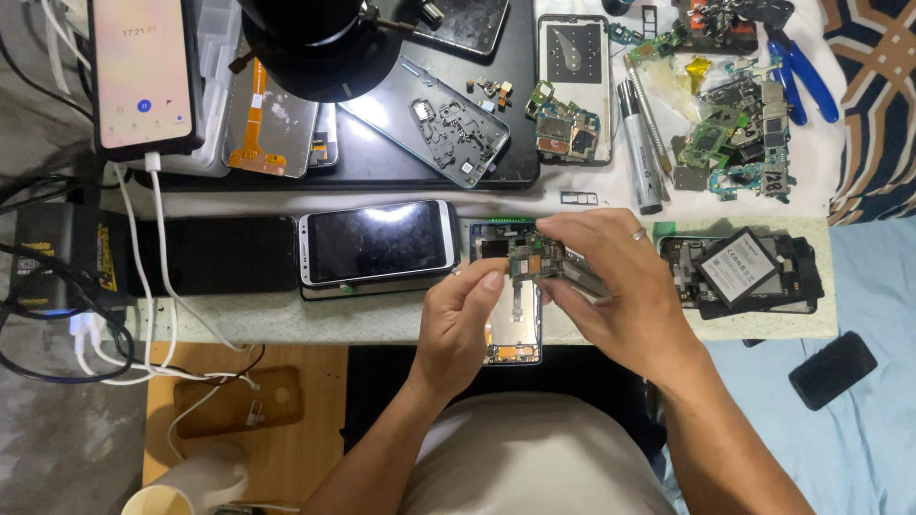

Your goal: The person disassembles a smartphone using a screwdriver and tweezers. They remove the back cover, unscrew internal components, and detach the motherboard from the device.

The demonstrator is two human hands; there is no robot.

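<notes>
At the far left a lit phone [143, 72] stands cut off by the top edge, a white cable [157, 248] running down from it to a black box [72, 257] half lost among tangled leads. A round black lamp or lens head [320, 43] covers part of the dark mat [515, 114] behind. On the worktop [286, 319] a silver phone [377, 243] lies face up, glare hiding its screen.

Just right of it, the left hand [458, 329] pinches the lower left edge of a small green circuit board [528, 257] between thumb and forefinger. The board is held above an opened phone frame [510, 324], whose upper part is hidden by both hands. The right hand [620, 291] has its grip closed on the board's right side; a grey tool-like piece [582, 277] shows under its fingers, hard to identify. Further right a dismantled phone with a black battery [744, 267] lies on the worktop.
</notes>
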